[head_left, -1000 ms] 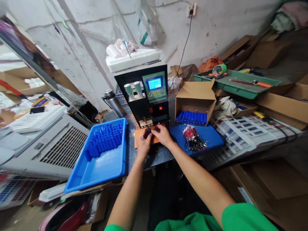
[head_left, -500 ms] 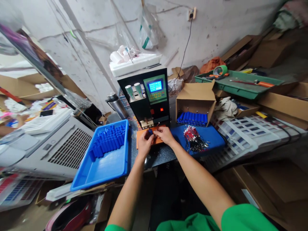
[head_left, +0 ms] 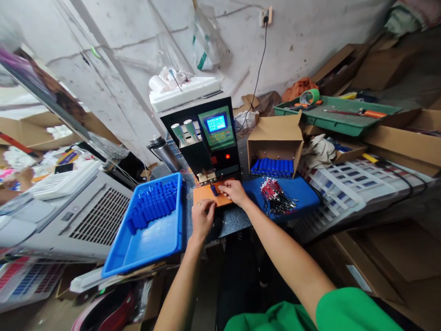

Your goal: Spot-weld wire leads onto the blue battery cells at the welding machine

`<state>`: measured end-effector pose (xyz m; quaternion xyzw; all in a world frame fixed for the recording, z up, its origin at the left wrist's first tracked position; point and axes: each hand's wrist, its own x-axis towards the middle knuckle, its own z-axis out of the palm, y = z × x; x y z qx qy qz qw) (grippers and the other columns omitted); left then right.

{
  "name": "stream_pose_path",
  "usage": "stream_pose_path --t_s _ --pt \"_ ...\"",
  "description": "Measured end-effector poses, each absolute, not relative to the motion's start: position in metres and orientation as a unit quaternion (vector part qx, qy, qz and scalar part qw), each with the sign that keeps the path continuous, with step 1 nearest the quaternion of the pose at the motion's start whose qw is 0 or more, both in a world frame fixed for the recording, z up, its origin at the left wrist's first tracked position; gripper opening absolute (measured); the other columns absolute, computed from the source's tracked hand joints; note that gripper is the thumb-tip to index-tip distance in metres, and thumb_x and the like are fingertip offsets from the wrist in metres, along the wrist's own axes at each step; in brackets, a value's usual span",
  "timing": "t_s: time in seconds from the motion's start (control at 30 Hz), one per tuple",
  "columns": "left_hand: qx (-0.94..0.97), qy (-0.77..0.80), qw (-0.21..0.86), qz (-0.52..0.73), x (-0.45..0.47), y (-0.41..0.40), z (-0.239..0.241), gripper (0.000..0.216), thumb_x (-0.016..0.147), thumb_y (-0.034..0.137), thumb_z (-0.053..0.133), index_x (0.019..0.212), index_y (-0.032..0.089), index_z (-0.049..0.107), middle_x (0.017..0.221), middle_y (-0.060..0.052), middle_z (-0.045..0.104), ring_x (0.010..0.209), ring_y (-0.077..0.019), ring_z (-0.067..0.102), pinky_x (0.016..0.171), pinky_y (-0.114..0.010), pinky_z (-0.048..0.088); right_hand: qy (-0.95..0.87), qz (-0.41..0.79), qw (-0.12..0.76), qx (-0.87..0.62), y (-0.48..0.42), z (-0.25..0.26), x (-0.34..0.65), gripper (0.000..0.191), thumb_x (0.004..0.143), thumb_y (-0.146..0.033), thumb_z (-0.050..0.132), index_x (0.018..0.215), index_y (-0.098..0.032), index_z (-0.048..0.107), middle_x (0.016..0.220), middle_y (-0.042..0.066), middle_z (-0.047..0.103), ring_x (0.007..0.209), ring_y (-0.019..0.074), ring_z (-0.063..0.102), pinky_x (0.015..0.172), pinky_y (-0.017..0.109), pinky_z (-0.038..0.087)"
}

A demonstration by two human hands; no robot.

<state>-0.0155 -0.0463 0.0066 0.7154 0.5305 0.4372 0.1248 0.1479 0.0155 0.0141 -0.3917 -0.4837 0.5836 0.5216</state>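
A black spot-welding machine (head_left: 206, 142) with a lit blue screen stands at the back of the dark bench. In front of it lies an orange pad (head_left: 206, 195) with one small blue cell (head_left: 214, 189) on it. My right hand (head_left: 233, 191) rests on the pad and pinches that cell beside the machine's tips. My left hand (head_left: 201, 218) sits nearer me at the pad's front edge, fingers curled; I cannot see anything in it.
A blue tray (head_left: 148, 239) holding several blue cells sits on the left. An open cardboard box (head_left: 275, 142) of more blue cells stands on the right, behind a blue pad (head_left: 303, 195) carrying a bundle of red-and-white wires (head_left: 275, 195). A green tray (head_left: 337, 117) of tools lies at the far right.
My left hand has drawn back from the cell toward me, off the pad. My right hand stays on the cell. The camera has shifted slightly.
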Motion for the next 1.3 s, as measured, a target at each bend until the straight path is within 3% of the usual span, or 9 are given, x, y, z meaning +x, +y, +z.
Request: stream_pose_path --t_s 0.23,0.43,0.57,0.63,0.7,0.83,1.07,1.3 --pt "0.653 0.553 0.221 0.467 -0.007 -0.032 0.005 0.017 0.084 0.034 0.062 0.085 0.019 0.071 0.078 -0.005 0.072 0.07 -0.0187 0.065 0.069 -0.03 0.05 -0.581 0.535 0.505 -0.348 0.014 0.008 0.147 0.022 0.065 -0.035 0.069 0.073 -0.016 0.064 0.067 0.0 0.064 0.06 0.0122 0.055 0.057 0.023 0.042" --pt "0.635 0.557 0.246 0.475 0.0 -0.03 0.012 0.018 0.083 0.034 0.061 0.082 0.017 0.067 0.074 -0.003 0.068 0.064 -0.0163 0.062 0.061 -0.027 0.049 -0.586 0.519 0.513 -0.352 0.015 0.004 0.144 0.017 0.068 -0.032 0.068 0.071 -0.015 0.065 0.067 0.0 0.065 0.062 0.0124 0.056 0.062 0.024 0.044" --pt "0.68 0.534 0.145 0.48 -0.005 -0.032 0.011 0.018 0.083 0.029 0.062 0.097 0.018 0.065 0.098 -0.008 0.066 0.092 -0.0209 0.064 0.082 -0.034 0.052 -0.536 0.554 0.532 -0.35 0.014 0.009 0.148 0.019 0.067 -0.035 0.068 0.065 -0.016 0.064 0.057 -0.002 0.059 0.052 0.0101 0.049 0.05 0.022 0.038" --pt "0.725 0.506 0.106 0.454 -0.007 -0.031 0.009 0.027 0.084 0.026 0.061 0.109 0.019 0.064 0.117 -0.011 0.062 0.115 -0.0247 0.058 0.097 -0.039 0.048 -0.493 0.591 0.535 -0.349 0.013 0.012 0.151 0.02 0.065 -0.036 0.067 0.064 -0.017 0.062 0.05 -0.004 0.053 0.044 0.0082 0.042 0.043 0.021 0.031" --pt "0.761 0.488 0.103 0.415 -0.008 -0.027 0.006 0.035 0.085 0.024 0.059 0.12 0.021 0.061 0.127 -0.012 0.058 0.123 -0.0256 0.054 0.101 -0.041 0.046 -0.455 0.616 0.541 -0.348 0.013 0.015 0.153 0.021 0.064 -0.037 0.068 0.062 -0.017 0.06 0.047 -0.005 0.049 0.04 0.0066 0.036 0.039 0.02 0.025" --pt "0.767 0.494 0.136 0.385 -0.006 -0.019 0.002 0.044 0.085 0.025 0.061 0.129 0.022 0.058 0.109 -0.009 0.065 0.098 -0.0213 0.063 0.089 -0.038 0.051 -0.407 0.636 0.558 -0.344 0.012 0.019 0.154 0.026 0.064 -0.039 0.071 0.059 -0.017 0.056 0.048 -0.005 0.049 0.04 0.0053 0.036 0.038 0.019 0.022" --pt "0.696 0.524 0.228 0.435 0.0 -0.024 0.002 0.045 0.088 0.037 0.058 0.129 0.019 0.056 0.09 -0.005 0.066 0.072 -0.0156 0.061 0.07 -0.03 0.05 -0.382 0.64 0.567 -0.35 0.012 0.021 0.154 0.029 0.061 -0.041 0.073 0.063 -0.017 0.058 0.049 -0.006 0.05 0.042 0.0058 0.039 0.038 0.019 0.023" --pt "0.654 0.555 0.251 0.448 -0.004 -0.012 0.02 0.03 0.09 0.044 0.054 0.102 0.017 0.064 0.071 0.0 0.063 0.062 -0.0141 0.057 0.061 -0.025 0.044 -0.378 0.641 0.569 -0.351 0.017 0.017 0.15 0.028 0.061 -0.04 0.073 0.064 -0.016 0.058 0.05 -0.005 0.051 0.041 0.0052 0.038 0.037 0.019 0.023"
